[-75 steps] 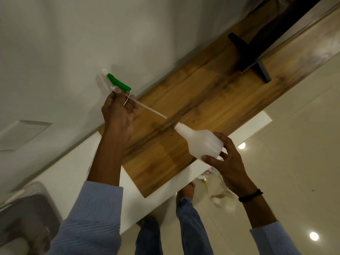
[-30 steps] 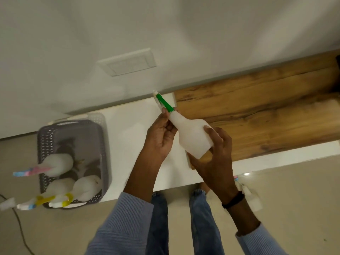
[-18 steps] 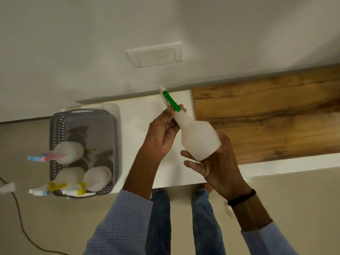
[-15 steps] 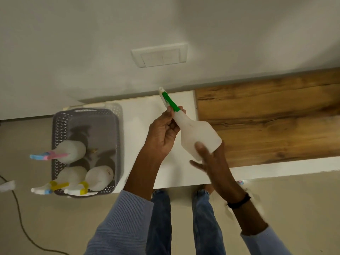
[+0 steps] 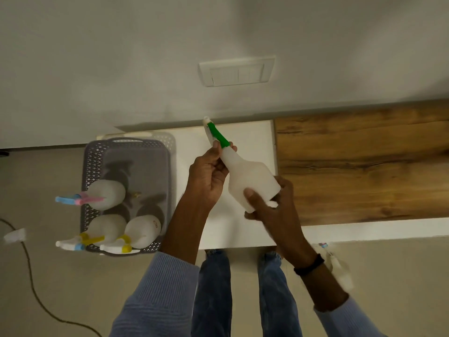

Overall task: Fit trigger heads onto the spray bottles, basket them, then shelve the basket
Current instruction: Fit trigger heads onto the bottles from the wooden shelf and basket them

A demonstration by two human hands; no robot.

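Since the earliest frame the head [image 5: 217, 134], then held apart with its tube bare, has gone onto the bottle [image 5: 251, 181], and the view has swung to bring the basket [image 5: 90, 166] into the left of the frame. The bottle now hangs tilted at centre frame, above the white counter [image 5: 245, 132], head toward the wall.

The left hand [image 5: 206, 177] curls round the neck just below the green trigger, fingertips at the collar. The right hand [image 5: 275, 210] cups the base, thumb across the lower wall. That split looks made for twisting, one hand steadying the body while the other turns the collar (whether it is fully tight cannot be told).

The bottle is milky, smooth plastic, broad at the base and narrowing to a slim neck. The basket is grey perforated plastic with rounded corners and a slot handle. It holds three bottles [image 5: 108, 194] lying with coloured heads poking over its left and lower rim. Right of the counter runs grained brown wood [image 5: 359, 166].
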